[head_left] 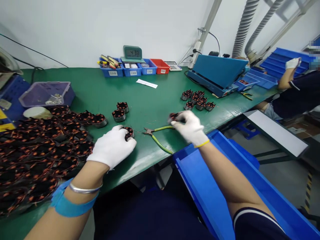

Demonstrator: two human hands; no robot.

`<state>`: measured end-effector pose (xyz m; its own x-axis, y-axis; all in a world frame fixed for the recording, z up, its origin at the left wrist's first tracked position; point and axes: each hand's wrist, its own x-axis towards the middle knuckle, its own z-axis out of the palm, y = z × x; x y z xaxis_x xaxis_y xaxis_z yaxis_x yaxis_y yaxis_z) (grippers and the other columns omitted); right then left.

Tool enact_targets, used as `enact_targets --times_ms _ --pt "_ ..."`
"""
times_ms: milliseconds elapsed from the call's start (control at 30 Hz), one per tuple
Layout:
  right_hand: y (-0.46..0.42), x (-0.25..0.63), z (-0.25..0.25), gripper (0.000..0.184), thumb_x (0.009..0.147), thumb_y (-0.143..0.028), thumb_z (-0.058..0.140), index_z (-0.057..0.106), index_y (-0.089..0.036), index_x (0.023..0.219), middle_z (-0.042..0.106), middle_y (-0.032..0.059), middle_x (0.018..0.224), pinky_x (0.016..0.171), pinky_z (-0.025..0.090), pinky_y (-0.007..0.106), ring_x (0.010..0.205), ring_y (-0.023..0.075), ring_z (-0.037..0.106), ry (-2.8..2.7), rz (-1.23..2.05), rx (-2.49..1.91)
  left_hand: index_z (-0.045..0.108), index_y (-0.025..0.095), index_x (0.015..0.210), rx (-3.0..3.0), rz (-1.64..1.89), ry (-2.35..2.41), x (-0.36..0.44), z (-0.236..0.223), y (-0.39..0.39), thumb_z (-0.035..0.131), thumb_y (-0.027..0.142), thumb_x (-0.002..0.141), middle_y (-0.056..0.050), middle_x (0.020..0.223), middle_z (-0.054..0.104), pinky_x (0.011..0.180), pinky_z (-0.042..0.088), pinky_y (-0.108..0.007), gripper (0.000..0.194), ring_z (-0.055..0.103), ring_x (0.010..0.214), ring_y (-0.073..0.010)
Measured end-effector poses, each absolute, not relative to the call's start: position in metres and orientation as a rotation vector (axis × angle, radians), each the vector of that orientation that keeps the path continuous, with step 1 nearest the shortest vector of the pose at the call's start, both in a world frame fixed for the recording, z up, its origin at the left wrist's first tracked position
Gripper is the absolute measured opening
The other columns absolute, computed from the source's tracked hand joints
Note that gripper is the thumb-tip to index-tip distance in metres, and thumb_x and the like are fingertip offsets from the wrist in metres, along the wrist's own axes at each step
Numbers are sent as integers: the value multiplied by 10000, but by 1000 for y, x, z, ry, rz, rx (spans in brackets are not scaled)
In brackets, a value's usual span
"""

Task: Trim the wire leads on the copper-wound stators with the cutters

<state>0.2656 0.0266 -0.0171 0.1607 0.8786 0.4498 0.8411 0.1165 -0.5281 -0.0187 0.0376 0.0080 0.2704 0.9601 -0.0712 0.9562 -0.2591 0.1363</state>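
Observation:
My left hand (113, 146), in a white glove, is closed around a copper-wound motor stator (129, 133) at the table's near side. In my gloved right hand (188, 126) is another stator (173, 116), smeared by motion and pinched at the fingertips. Between the hands lie green-handled cutting pliers (150, 131), handles spread toward the right. Two stators (119, 115) stand just beyond my left hand. A group of several stators (197, 99) sits beyond my right hand. Many more form a large pile (50, 143) on the left.
A purple bin (47, 95) stands behind the pile. Small blue tool boxes (112, 72), a red box (160, 66) and a clock (132, 52) line the wall. A teal case (220, 71) is at the back right. A blue tray (205, 190) sits below the table edge. Another person's gloved hand (293, 63) is far right.

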Motion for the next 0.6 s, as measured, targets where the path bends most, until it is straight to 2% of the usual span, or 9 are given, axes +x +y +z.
enact_targets --times_ms 133,267,333,433,500,600 --pt "54 345 -14 300 771 -462 654 642 -176 858 588 125 1068 854 456 395 912 237 577 -1366 -62 -2273 670 190 889 2432 31 1826 -12 7 31 409 524 847 -157 1250 606 736 530 -493 426 672 939 -392" --pt "70 378 -15 380 869 -492 545 639 -148 1001 568 170 1158 845 451 367 919 212 563 -1342 -46 -2295 677 181 894 2522 -97 1805 -7 6 24 331 484 910 -152 1151 639 705 516 -459 460 679 892 -363" --pt "75 377 -17 413 903 -489 520 601 -146 1119 525 171 1274 897 444 374 1018 215 551 -1330 -99 -2250 676 177 902 2569 -134 1798 -5 5 21 320 471 927 -145 1104 647 683 503 -425 463 678 872 -341" --pt "77 364 -24 522 943 -473 444 484 -125 1331 391 212 1441 1015 376 415 1235 270 444 -1315 -209 -2163 677 178 909 2612 -144 1790 -4 4 19 328 474 936 -131 1066 651 658 480 -375 458 675 859 -305" --pt "77 351 -32 534 956 -457 381 521 -89 1315 461 234 1382 1036 357 426 1248 301 446 -1358 -187 -2121 679 181 921 2616 -144 1796 -4 3 18 330 483 939 -125 1062 650 645 466 -359 462 672 841 -289" --pt "76 333 -46 425 924 -442 446 686 -132 1091 626 179 1218 1029 386 461 1168 325 544 -1520 -9 -2055 682 180 917 2622 -139 1813 -2 2 17 330 479 943 -115 1049 644 636 460 -363 463 668 824 -288"
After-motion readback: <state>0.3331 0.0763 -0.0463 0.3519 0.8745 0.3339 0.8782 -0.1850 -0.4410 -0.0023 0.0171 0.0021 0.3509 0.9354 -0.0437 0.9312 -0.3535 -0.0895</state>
